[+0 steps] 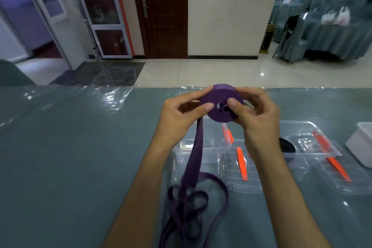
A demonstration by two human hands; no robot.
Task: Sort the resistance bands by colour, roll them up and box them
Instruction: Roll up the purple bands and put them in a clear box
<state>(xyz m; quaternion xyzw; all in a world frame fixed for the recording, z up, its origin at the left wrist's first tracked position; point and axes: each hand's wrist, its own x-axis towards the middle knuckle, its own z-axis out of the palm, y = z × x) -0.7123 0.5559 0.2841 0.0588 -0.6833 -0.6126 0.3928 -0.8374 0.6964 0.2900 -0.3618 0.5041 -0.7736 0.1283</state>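
Mid-roll on a purple band, judging by the thick coil already wound and the loose length yet to take up. Left hand (179,115) pinching the coil's left side, thumb on the near face and fingers behind, grip closed on the roll. Purple roll (220,104) held up in the air between both hands, above the far middle of the desk (70,147), with a flat tail (194,159) dropping from its lower left down to a tangled heap of loose purple loops (187,209) at the near edge. Right hand (257,115) closed on the coil's right side, thumb pressed near the centre hole. Next move likely calls for turning the coil while feeding the tail in flat and taut; the knotted loops below look apt to snag and may need shaking out first. Just beneath the hands, clear plastic boxes (201,153) with orange clips (241,163) stand open, lids beside them. Further right, a black roll (286,147) sits already in one clear box, and a white box (362,143) stands at the right edge of the desk.
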